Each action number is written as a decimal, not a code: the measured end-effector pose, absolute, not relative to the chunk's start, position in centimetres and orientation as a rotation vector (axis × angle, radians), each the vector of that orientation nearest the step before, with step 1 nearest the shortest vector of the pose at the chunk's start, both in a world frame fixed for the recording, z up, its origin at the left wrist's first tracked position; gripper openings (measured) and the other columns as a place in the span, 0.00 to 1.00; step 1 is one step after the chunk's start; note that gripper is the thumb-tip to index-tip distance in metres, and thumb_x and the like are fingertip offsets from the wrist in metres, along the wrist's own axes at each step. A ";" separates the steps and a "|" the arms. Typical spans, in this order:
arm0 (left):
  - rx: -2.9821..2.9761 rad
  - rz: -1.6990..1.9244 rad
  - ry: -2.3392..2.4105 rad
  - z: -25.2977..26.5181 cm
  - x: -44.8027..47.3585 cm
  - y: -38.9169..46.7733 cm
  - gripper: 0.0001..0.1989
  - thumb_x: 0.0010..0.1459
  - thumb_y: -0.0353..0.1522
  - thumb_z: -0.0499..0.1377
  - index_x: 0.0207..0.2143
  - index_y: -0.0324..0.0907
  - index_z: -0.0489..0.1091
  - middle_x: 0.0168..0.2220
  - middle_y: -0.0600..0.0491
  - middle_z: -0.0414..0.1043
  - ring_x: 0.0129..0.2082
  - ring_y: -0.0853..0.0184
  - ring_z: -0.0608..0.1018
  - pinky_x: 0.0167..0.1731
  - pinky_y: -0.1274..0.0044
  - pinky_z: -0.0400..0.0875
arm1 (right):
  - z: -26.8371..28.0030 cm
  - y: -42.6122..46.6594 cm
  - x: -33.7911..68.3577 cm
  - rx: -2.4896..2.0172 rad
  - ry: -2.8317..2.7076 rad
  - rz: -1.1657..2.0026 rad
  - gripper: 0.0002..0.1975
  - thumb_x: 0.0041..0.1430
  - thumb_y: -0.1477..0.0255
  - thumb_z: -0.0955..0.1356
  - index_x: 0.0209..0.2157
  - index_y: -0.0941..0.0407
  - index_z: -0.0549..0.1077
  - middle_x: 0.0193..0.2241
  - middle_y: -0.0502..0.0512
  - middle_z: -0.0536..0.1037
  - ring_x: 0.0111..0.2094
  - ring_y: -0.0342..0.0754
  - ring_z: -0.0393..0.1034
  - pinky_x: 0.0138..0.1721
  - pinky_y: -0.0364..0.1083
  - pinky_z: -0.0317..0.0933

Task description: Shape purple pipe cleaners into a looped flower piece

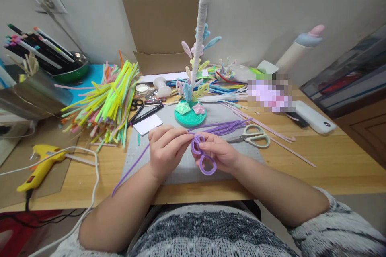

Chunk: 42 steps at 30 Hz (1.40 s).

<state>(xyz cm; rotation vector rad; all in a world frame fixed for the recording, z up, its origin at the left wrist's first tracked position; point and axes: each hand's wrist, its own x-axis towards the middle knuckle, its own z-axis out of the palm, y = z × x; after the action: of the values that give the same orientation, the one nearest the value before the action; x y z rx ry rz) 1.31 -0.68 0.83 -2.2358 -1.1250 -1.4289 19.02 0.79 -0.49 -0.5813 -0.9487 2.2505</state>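
Between my two hands is a purple pipe cleaner (208, 165) bent into loops, with a long straight tail running off to the lower left. My left hand (165, 146) is closed, its fingertips pinching the stem beside the loops. My right hand (218, 151) is closed too, thumb and fingers gripping the looped part. Just behind my hands, loose purple pipe cleaners (226, 127) lie on the grey mat (183, 174). Beyond them a white wrapped stem (199, 34) with pastel loops rises from a round green base (190, 118).
Scissors (256, 136) lie right of my hands. To the left are a large bundle of pipe cleaners (113, 100), black pens (147, 113), a white card (148, 123) and a yellow glue gun (42, 164) with a trailing white cable (97, 168). A cardboard sheet (163, 24) leans against the wall.
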 end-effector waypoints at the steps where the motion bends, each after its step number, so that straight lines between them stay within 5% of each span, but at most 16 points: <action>1: -2.237 -1.427 -1.111 0.9 1.3 -0.7 0.08 0.48 0.27 0.64 0.32 0.47 0.74 0.31 0.56 0.78 0.33 0.67 0.72 0.37 0.72 0.62 | -0.4 0.8 19.0 -0.578 -0.963 2.203 0.12 0.50 0.70 0.71 0.35 0.59 0.68 0.24 0.50 0.77 0.21 0.43 0.73 0.20 0.39 0.67; 18: -2.407 -1.387 -0.956 1.3 0.9 -0.1 0.08 0.49 0.28 0.63 0.33 0.48 0.74 0.31 0.57 0.77 0.33 0.69 0.71 0.38 0.72 0.61 | 0.3 1.4 19.6 -0.778 -1.108 2.167 0.13 0.44 0.69 0.73 0.29 0.59 0.69 0.20 0.47 0.72 0.18 0.38 0.64 0.18 0.38 0.61; 24: -2.560 -1.666 -1.102 1.0 1.5 -0.4 0.08 0.53 0.26 0.60 0.35 0.44 0.72 0.33 0.53 0.72 0.32 0.70 0.73 0.34 0.77 0.67 | -0.4 1.2 19.3 -0.740 -1.153 2.006 0.12 0.45 0.69 0.73 0.27 0.59 0.69 0.20 0.48 0.72 0.21 0.38 0.65 0.23 0.39 0.61; 29: -2.586 -2.272 -1.414 0.6 2.5 -1.2 0.06 0.51 0.27 0.61 0.34 0.41 0.69 0.32 0.51 0.68 0.33 0.69 0.72 0.33 0.76 0.69 | -0.1 0.4 19.2 -0.803 -1.271 1.528 0.06 0.49 0.71 0.70 0.27 0.57 0.69 0.23 0.47 0.70 0.24 0.39 0.64 0.27 0.41 0.60; 35: -2.843 -2.349 -1.590 1.1 3.1 -1.4 0.04 0.51 0.31 0.62 0.28 0.40 0.70 0.29 0.51 0.69 0.32 0.68 0.73 0.33 0.75 0.69 | 0.3 -0.2 19.4 -0.677 -1.649 0.906 0.01 0.53 0.74 0.68 0.30 0.54 0.72 0.27 0.51 0.71 0.31 0.45 0.65 0.35 0.46 0.61; 42: -2.473 -2.455 -1.746 1.1 3.2 -1.4 0.08 0.47 0.31 0.65 0.29 0.41 0.68 0.30 0.54 0.68 0.29 0.71 0.72 0.30 0.78 0.69 | -0.1 0.1 19.8 -0.565 -1.865 0.454 0.13 0.52 0.80 0.66 0.40 0.52 0.71 0.31 0.55 0.73 0.33 0.47 0.68 0.34 0.48 0.63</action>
<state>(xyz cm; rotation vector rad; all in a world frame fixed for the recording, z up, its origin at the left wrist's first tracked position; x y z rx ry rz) 3.20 -1.40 1.11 -2.4727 -1.7462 -2.4545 19.84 0.06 -0.11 -0.5650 -1.8649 0.4540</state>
